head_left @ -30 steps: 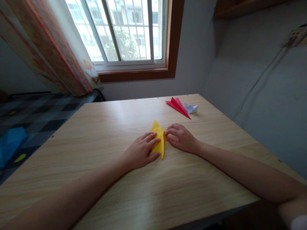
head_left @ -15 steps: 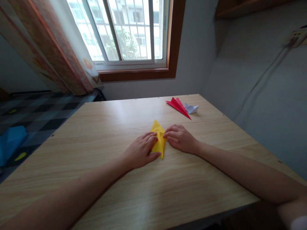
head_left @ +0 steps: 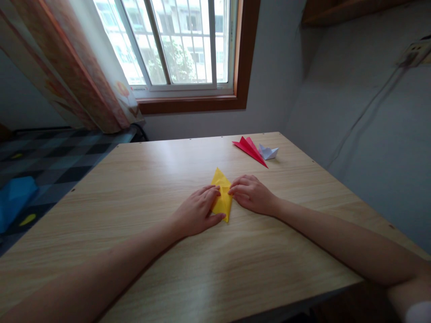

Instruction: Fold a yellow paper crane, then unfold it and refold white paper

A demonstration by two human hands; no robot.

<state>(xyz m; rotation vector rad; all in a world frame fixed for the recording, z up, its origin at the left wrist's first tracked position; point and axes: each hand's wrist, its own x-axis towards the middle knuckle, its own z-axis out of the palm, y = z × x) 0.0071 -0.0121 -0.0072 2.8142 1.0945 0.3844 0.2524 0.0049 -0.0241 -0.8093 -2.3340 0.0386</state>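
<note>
A sheet of yellow origami paper (head_left: 221, 207), folded into a kite-like diamond, lies flat on the wooden table. My left hand (head_left: 201, 208) holds it down from the left, with curled fingers on its middle and the thumb across its lower part. At the paper's right corner, my right hand (head_left: 252, 195) has its thumb and fingertips closed on the edge. Its fingers are bent, and the tips partly hide that corner. The paper's left corner is covered by my left hand.
Behind my right hand lie a red paper plane (head_left: 251, 150) and a white paper boat (head_left: 268, 152), close together. The table (head_left: 151, 170) has its far edge below a window. To the left, a blue folded paper (head_left: 16, 197) rests on a checked cloth (head_left: 77, 154).
</note>
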